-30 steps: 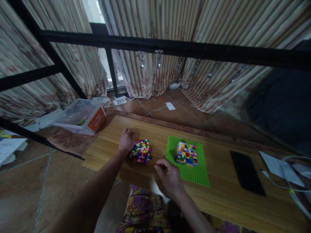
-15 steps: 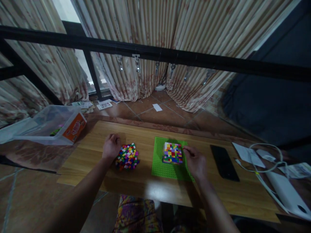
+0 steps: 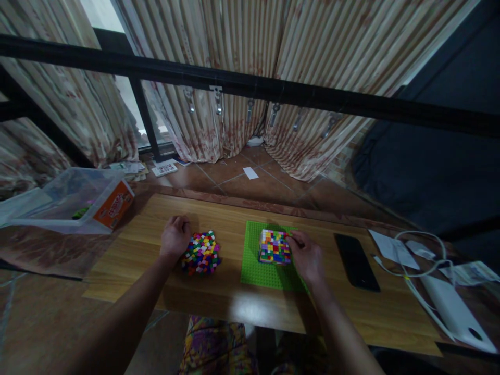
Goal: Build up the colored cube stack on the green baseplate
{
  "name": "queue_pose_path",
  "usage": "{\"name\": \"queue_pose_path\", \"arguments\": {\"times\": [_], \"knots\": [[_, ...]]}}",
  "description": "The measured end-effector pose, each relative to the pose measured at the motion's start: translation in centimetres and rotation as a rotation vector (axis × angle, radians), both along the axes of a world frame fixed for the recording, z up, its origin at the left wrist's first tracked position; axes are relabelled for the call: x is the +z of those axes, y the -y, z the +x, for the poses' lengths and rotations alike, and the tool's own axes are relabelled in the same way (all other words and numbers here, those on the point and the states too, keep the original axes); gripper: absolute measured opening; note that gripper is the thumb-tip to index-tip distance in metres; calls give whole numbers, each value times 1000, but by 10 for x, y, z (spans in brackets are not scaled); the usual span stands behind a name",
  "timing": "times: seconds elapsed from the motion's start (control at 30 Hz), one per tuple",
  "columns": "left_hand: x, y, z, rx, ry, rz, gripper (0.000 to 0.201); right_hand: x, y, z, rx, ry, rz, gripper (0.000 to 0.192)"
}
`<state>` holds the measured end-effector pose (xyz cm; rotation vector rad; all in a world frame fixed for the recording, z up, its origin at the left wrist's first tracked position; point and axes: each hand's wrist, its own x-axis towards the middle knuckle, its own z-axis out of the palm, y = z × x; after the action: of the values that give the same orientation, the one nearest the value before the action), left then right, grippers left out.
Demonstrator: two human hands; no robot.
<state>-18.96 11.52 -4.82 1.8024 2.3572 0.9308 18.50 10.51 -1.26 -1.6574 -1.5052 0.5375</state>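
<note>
Left hand [image 3: 175, 238], fingers curled closed beside loose bricks [image 3: 201, 254]; contents unclear. Block [image 3: 274, 246] on green mat [image 3: 250, 276]. Right hand [image 3: 308, 259], fingertips pinched at block's right edge, any brick between too small to tell; square alignment, straight-down pressure likely best.

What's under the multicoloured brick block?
The green baseplate, visible left of the brick block. What lies directly beneath is covered, and the right hand hides part of the baseplate's right side.

The right hand [image 3: 308, 257] is at a multicoloured block [image 3: 274, 247] on a green baseplate [image 3: 253, 276], the left hand [image 3: 174, 237] beside loose bricks [image 3: 202, 253].
</note>
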Motion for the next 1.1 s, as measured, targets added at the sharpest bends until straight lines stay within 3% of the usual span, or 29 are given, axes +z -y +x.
{"name": "queue_pose_path", "arguments": {"times": [0.37,1.1], "knots": [[-1,0,0,-13,14,16,20,-3,1,0,29,-117,5,34],[-1,0,0,0,5,10,18,-2,1,-2,-81,-215,13,33]]}}
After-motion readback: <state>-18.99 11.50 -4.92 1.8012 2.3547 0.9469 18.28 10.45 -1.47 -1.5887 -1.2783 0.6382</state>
